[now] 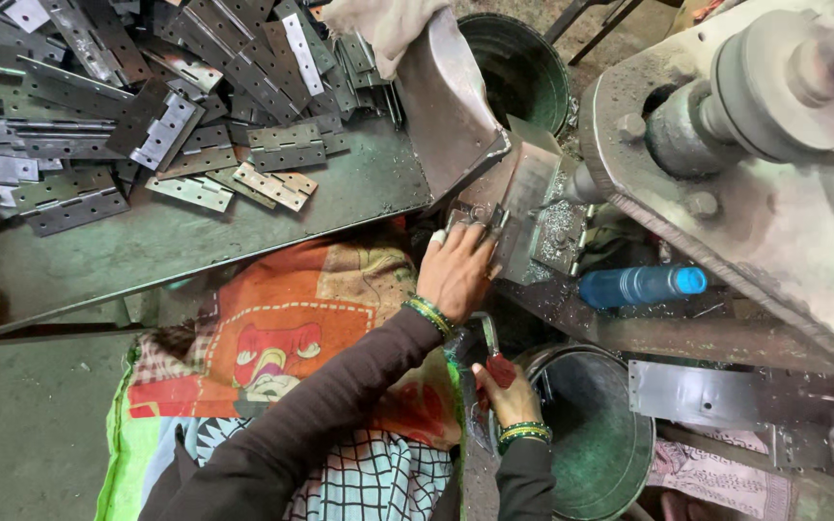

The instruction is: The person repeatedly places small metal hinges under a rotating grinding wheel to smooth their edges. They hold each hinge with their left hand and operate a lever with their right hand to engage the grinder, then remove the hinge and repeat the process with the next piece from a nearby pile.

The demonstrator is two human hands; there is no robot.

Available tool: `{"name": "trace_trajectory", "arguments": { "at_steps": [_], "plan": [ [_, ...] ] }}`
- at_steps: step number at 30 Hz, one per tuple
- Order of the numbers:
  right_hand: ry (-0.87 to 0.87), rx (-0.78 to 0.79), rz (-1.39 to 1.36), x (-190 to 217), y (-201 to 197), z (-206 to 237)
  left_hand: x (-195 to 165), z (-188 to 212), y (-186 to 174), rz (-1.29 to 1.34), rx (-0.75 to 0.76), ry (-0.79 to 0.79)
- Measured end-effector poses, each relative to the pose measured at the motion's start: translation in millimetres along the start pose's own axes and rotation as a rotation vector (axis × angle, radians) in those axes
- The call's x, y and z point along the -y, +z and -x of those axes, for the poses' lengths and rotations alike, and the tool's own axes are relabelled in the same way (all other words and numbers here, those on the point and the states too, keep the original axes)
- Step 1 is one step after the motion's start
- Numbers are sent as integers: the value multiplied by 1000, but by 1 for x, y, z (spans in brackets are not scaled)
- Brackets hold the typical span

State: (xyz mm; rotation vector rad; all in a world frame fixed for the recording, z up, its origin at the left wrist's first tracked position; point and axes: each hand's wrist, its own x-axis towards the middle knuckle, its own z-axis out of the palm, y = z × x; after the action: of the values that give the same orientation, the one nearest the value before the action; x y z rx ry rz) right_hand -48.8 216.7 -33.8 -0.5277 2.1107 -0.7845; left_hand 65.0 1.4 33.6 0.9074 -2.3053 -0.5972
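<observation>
Your left hand point(456, 270) presses down flat on a small metal hinge point(475, 217) seated in the steel fixture point(533, 207) at the foot of the big grey machine point(755, 145). The fingers are spread over the piece and pinned on it, which looks meant to keep it from shifting against the fixture's face. Metal shavings lie on the fixture just right of the hinge, so that is evidently where the cutting happens.

Your right hand point(509, 391) sits nearer your body than the fixture, fist wrapped tight around a red-gripped lever point(494, 357) that rises toward the fixture. Holding it low and close leaves the other arm free above it.

Left of the fixture, the dark tabletop point(195, 236) carries a loose heap of hinges point(166, 96), within one reach of your pressing hand. A bent steel chute point(446, 96) with a cloth point(383, 24) draped over its top stands between heap and fixture. One green bucket point(518, 68) stands beyond the fixture, another bucket point(596, 434) below it beside the lever hand, placed as if to catch finished pieces. A blue bottle point(639, 285) lies just right of the fixture.
</observation>
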Motion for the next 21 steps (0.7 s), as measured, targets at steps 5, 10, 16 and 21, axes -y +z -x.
{"name": "trace_trajectory", "arguments": {
  "at_steps": [5,10,16,21],
  "plan": [
    [-8,40,451,34,-27,11,-4,-18,30,-141,27,62],
    [-45,-99,526,30,-28,14,-9,-24,54,-148,-26,51],
    [-144,-244,245,-41,26,-12,-8,-22,55,-58,-57,34],
    [-163,-126,152,-29,10,-16,-4,-18,46,-46,-81,64]
  ]
}}
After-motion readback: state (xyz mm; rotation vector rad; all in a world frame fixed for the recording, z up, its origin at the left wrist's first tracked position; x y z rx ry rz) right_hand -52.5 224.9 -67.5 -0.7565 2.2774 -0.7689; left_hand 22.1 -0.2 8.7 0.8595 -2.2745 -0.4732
